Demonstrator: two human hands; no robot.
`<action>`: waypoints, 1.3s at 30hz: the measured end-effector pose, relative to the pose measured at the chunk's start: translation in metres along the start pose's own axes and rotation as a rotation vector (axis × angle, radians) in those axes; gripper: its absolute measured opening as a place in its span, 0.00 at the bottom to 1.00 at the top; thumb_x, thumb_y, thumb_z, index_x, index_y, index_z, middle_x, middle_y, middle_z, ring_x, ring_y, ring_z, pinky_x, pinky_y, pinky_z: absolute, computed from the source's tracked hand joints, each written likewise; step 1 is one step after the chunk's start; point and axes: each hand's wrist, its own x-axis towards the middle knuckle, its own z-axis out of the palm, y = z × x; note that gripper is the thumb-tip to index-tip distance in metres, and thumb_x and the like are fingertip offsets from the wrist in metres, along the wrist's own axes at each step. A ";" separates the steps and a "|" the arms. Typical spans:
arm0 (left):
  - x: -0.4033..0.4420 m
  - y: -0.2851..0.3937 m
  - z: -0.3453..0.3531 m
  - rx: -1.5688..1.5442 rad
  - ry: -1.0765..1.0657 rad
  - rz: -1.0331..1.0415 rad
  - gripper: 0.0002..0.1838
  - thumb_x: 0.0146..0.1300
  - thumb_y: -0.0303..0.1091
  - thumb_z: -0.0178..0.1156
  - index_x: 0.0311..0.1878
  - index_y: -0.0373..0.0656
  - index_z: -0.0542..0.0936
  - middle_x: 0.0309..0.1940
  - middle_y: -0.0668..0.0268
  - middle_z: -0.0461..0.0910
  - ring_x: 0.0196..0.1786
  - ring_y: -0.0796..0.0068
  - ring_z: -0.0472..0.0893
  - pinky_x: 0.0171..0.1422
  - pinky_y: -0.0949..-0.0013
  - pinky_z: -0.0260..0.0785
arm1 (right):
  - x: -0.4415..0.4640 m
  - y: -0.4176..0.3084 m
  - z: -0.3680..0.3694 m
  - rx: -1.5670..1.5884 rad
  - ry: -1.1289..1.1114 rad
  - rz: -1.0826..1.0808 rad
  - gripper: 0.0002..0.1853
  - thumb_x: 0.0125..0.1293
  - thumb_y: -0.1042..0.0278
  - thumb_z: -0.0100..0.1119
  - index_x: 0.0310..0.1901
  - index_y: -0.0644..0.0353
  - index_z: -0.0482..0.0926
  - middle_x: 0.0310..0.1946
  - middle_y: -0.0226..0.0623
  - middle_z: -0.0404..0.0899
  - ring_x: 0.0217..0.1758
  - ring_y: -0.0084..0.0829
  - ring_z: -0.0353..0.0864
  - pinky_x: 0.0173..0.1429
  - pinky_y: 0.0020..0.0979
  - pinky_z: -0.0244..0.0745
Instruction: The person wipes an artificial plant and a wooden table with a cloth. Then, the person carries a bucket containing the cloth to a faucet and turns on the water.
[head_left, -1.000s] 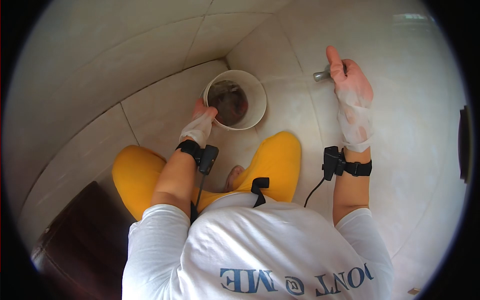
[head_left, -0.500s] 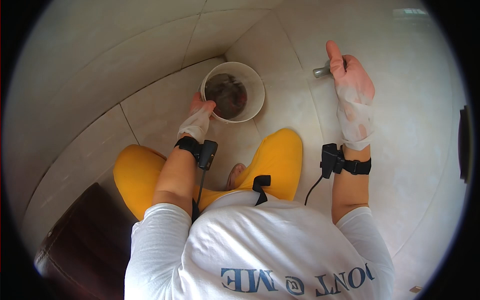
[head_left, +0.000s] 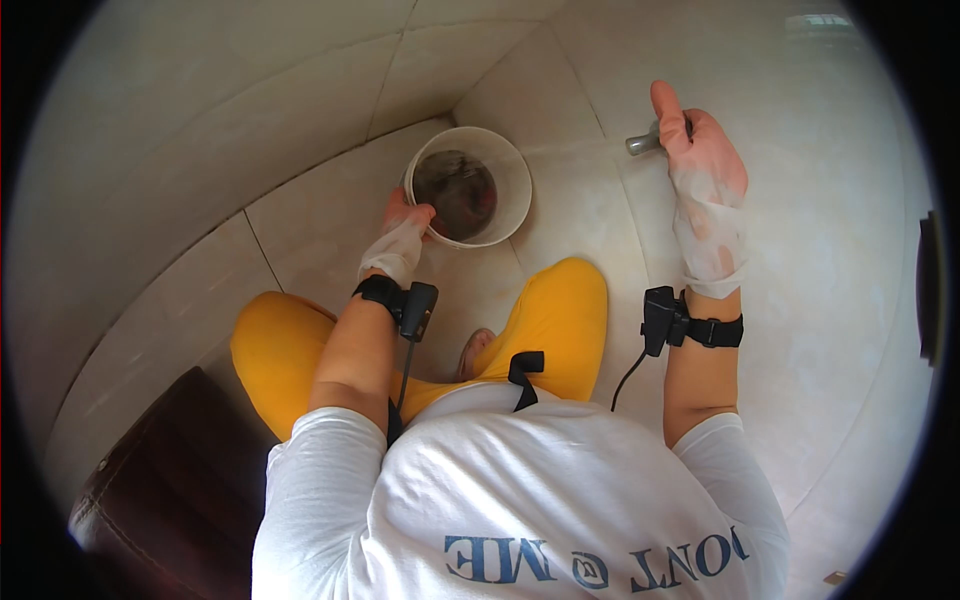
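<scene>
A white bucket (head_left: 516, 190) with dark, murky contents (head_left: 455, 190) is near the tiled corner. Traces of red show in the contents, too blurred to name. My left hand (head_left: 408, 212), in a translucent glove, is closed on the bucket's near left rim. Over to the right, my gloved right hand (head_left: 706, 150) is wrapped round a grey spray nozzle (head_left: 643, 144), with the thumb pointing up and away. The nozzle's tip points left, toward the bucket, and a faint pale streak runs between them. The rest of the nozzle is hidden by my fingers.
Tiled walls (head_left: 250, 90) meet the pale tiled floor (head_left: 330, 200) behind the bucket. A dark brown leather-like seat (head_left: 170, 490) is at lower left. My knees in yellow trousers (head_left: 570, 320) lie below the bucket. Black straps with cabled devices (head_left: 418, 312) are on both wrists.
My left hand and the bucket appear shifted very slightly to the right and down. My right hand and the nozzle are almost unchanged.
</scene>
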 end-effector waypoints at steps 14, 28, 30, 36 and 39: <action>-0.004 0.003 0.000 0.024 0.015 -0.023 0.35 0.56 0.22 0.53 0.71 0.45 0.67 0.57 0.52 0.80 0.54 0.49 0.84 0.47 0.54 0.84 | -0.009 0.003 -0.001 0.279 -0.106 0.011 0.39 0.70 0.29 0.51 0.56 0.65 0.81 0.30 0.30 0.73 0.30 0.20 0.67 0.36 0.24 0.65; 0.022 -0.022 0.003 0.082 0.027 0.023 0.35 0.59 0.24 0.53 0.74 0.44 0.65 0.61 0.47 0.79 0.59 0.45 0.82 0.56 0.55 0.80 | 0.005 0.015 -0.003 0.622 0.027 0.041 0.27 0.72 0.41 0.56 0.42 0.65 0.80 0.27 0.28 0.69 0.27 0.17 0.62 0.31 0.21 0.58; 0.022 -0.018 0.002 0.121 0.044 0.017 0.35 0.60 0.24 0.53 0.74 0.44 0.65 0.62 0.46 0.78 0.61 0.44 0.81 0.57 0.56 0.79 | 0.009 0.022 -0.002 0.651 0.047 0.029 0.28 0.72 0.42 0.57 0.48 0.66 0.81 0.29 0.28 0.73 0.27 0.17 0.65 0.32 0.20 0.61; 0.016 -0.012 0.001 0.177 0.025 -0.012 0.35 0.59 0.25 0.54 0.74 0.43 0.65 0.63 0.46 0.77 0.64 0.45 0.80 0.62 0.56 0.76 | 0.024 0.034 0.013 0.717 0.168 -0.064 0.16 0.74 0.59 0.61 0.43 0.67 0.82 0.28 0.25 0.73 0.28 0.15 0.65 0.33 0.19 0.62; 0.014 -0.015 -0.003 0.217 0.030 -0.001 0.35 0.59 0.27 0.55 0.74 0.44 0.65 0.64 0.47 0.78 0.65 0.45 0.79 0.65 0.56 0.74 | 0.024 0.030 0.016 0.673 0.205 -0.104 0.16 0.72 0.62 0.63 0.50 0.69 0.83 0.33 0.27 0.79 0.32 0.15 0.70 0.38 0.20 0.68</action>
